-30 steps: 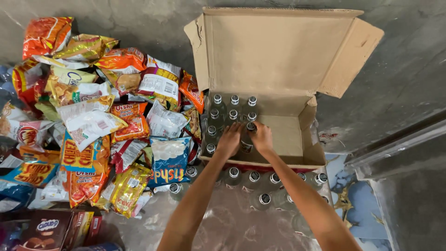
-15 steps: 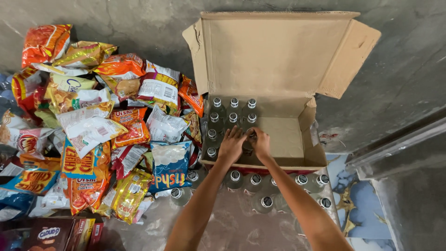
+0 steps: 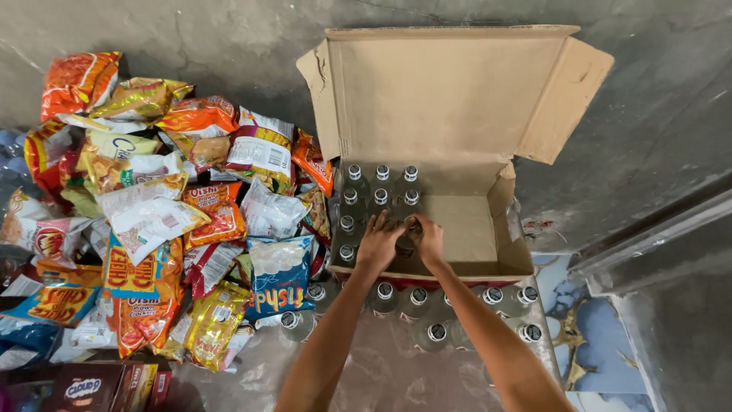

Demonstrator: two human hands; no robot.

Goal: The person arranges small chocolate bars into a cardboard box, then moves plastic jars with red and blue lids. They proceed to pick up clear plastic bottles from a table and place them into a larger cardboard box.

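Two bare hands meet over one spot inside the open brown cardboard box, and everything here turns on that spot. Starting at the left, a heap of crinkled foil snack bags in orange, yellow, white and blue lies piled against the box's left wall, well apart from either hand. Next comes the left hand, reaching forward over the box's near wall with its fingers curled down around something in the box's near row. Just to its right, touching or nearly touching it, the right hand closes from the other side. Between them stands a clear glass bottle with a white-ringed cap, mostly hidden; it seems upright, its long axis pointing up toward the camera like its neighbours. Both hands appear to grasp it together, though how firmly each one holds cannot be told. It sits straight ahead of the person, equally near to both hands, at the right end of the rows of capped bottles already standing in the box. Right of it the box floor is bare cardboard. Nearer the person, outside the box, more capped bottles stand in shiny plastic wrap.
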